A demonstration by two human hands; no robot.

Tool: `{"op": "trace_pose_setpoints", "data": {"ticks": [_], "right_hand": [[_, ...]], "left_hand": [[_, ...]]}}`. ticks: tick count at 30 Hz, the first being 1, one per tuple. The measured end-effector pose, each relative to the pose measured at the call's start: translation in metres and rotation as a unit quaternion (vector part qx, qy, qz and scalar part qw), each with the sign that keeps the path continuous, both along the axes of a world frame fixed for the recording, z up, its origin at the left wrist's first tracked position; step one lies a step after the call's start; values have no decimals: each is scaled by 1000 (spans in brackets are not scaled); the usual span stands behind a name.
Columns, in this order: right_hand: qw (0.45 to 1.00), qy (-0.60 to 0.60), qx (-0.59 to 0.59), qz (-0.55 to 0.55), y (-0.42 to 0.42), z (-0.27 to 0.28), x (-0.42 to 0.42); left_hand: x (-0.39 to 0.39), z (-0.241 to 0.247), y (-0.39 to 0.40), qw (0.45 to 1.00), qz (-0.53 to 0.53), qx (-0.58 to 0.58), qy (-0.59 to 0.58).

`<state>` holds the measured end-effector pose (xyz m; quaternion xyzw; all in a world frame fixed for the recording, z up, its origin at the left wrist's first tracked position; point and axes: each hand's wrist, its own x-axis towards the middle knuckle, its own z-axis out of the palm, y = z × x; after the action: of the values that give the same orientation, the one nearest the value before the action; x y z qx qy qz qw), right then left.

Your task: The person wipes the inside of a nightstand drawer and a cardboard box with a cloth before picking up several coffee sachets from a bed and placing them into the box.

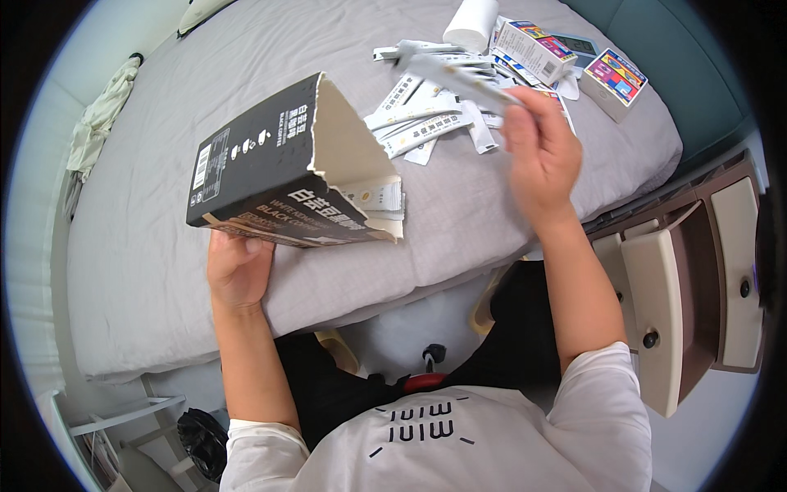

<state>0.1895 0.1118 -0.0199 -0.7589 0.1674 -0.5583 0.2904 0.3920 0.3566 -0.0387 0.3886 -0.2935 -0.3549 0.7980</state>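
Note:
My left hand (pixel 240 264) holds a black cardboard coffee box (pixel 264 154) from below, tipped on its side above the bed. The box's torn end faces right, and a few white stick packets (pixel 375 198) lie inside it. In my right hand (pixel 541 147) is a coffee stick packet (pixel 458 77), blurred, pinched between thumb and fingers. Under and behind that packet, a loose pile of white stick packets (pixel 424 126) lies on the grey bed sheet (pixel 455 190).
Beyond the pile are a white paper roll (pixel 472 24), two colourful small boxes (pixel 535 52) (pixel 615 83) and a digital clock (pixel 575 44). A cabinet with an open drawer (pixel 655 320) stands at the right. A black plastic bag (pixel 203 440) hangs at the lower left.

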Motion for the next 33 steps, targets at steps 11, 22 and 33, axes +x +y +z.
{"op": "trace_pose_setpoints", "data": {"ticks": [11, 22, 33], "right_hand": [[958, -55, -267, 84, 13, -2, -1], [955, 28, -283, 88, 18, -12, 10], [960, 49, -227, 159, 47, -26, 31]], "left_hand": [[0, -1, 0, 1000, 10, 11, 2], [0, -1, -1, 1000, 5, 5, -21], [-1, 1, -1, 1000, 7, 12, -10]]}}
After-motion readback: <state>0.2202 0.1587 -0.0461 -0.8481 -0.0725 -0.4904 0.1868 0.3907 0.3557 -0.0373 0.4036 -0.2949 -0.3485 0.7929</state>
